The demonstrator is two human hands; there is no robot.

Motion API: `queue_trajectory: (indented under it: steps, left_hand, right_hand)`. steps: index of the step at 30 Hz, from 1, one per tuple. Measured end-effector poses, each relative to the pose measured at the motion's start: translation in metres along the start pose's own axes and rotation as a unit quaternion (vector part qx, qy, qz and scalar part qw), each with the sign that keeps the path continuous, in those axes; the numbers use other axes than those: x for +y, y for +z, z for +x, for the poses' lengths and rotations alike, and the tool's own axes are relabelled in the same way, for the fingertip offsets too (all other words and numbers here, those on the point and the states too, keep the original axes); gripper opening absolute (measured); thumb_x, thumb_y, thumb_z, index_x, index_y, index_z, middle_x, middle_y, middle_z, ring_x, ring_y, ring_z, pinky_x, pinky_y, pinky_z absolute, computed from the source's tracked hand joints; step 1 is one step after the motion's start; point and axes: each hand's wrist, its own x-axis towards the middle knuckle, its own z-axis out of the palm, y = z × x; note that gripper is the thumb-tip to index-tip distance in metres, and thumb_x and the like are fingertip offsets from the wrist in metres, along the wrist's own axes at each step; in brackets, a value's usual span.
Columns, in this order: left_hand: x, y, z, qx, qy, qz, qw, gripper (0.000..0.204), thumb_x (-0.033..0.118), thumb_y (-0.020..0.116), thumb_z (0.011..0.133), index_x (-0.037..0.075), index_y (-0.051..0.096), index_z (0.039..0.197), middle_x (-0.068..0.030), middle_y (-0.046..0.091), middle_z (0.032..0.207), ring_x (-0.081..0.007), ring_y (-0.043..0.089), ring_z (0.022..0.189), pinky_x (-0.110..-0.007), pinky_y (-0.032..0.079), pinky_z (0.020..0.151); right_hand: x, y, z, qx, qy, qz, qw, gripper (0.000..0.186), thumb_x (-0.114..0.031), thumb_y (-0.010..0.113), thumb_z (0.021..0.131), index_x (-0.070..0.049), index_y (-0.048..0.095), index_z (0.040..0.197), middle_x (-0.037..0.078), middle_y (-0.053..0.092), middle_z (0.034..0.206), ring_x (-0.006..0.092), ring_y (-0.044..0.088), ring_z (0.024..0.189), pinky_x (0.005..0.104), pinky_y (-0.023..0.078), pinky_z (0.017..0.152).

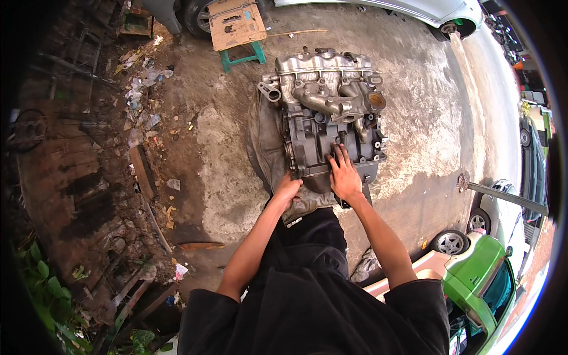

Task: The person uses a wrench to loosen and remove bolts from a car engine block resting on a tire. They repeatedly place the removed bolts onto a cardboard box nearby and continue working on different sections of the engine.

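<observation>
A car engine point(331, 112) stands in front of me, with a silvery valve cover point(325, 62) at its far end, a cast manifold point(331, 106) across the middle and a dark engine block point(310, 145) nearest me. My left hand point(288, 190) is curled round the block's near left corner; its fingertips are partly hidden there. Lying on the near face of the block, my right hand point(345, 176) has its fingers stretched out and a little apart, with dark grime on the tips. Grey-brown cloth or padding point(266, 139) shows under the engine's left side.
A green stool point(244, 56) topped by a brown board point(236, 23) stands beyond the engine, near a parked car point(384, 7). Litter point(142, 89) and a wooden plank point(142, 171) lie at left. A green vehicle point(479, 272) and a metal post point(509, 198) are at right.
</observation>
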Motion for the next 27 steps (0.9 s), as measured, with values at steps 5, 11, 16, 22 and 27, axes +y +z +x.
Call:
queue_trajectory:
  steps: [5,11,16,22,27]
  left_hand:
    - [0.010,0.000,-0.005,-0.011,-0.045,0.000,0.999,0.037,0.017,0.055,0.094,0.011,0.046,0.129,-0.0063,0.045,0.090,-0.0157,0.048,0.063,-0.029,0.037,0.044]
    - [0.021,0.002,-0.009,-0.014,-0.066,-0.048,0.997,0.031,0.030,0.055,0.095,0.014,0.053,0.121,-0.0051,0.043,0.082,-0.0142,0.039,0.049,-0.038,0.049,0.053]
    - [0.034,0.005,-0.011,0.011,-0.097,-0.093,0.991,0.038,0.046,0.049,0.098,0.021,0.052,0.125,0.0004,0.037,0.069,-0.0122,0.029,0.043,-0.038,0.046,0.053]
    - [0.042,0.000,0.012,-0.026,-0.226,-0.077,0.971,0.057,0.068,0.054,0.088,0.015,0.049,0.107,0.0033,0.027,0.058,-0.0111,0.024,0.040,-0.030,0.029,0.045]
    - [0.037,0.001,0.018,0.001,-0.225,-0.035,0.974,0.081,0.075,0.060,0.080,0.005,0.044,0.117,0.0043,0.024,0.056,-0.0099,0.022,0.038,-0.029,0.027,0.043]
  right_hand:
    - [0.000,0.000,-0.001,-0.010,0.005,-0.010,1.000,0.055,-0.016,0.056,0.090,-0.009,0.043,0.142,0.011,0.012,0.164,0.0306,0.006,0.153,0.0450,0.027,0.120]
    - [0.004,0.007,-0.001,0.027,-0.008,0.012,1.000,0.054,-0.016,0.057,0.086,-0.010,0.048,0.138,0.011,0.011,0.164,0.0322,0.008,0.152,0.0487,0.020,0.122]
    - [0.006,0.008,0.001,0.019,-0.008,0.021,1.000,0.053,-0.017,0.058,0.085,-0.010,0.049,0.137,0.011,0.010,0.164,0.0313,0.008,0.152,0.0482,0.019,0.123]
    - [0.006,0.006,0.001,0.005,0.000,0.027,1.000,0.056,-0.018,0.057,0.086,-0.011,0.048,0.140,0.010,0.011,0.164,0.0299,0.007,0.152,0.0475,0.018,0.123]
    - [0.006,0.004,0.000,0.005,-0.001,0.027,1.000,0.057,-0.019,0.057,0.086,-0.011,0.046,0.142,0.009,0.010,0.165,0.0296,0.007,0.153,0.0473,0.018,0.123]
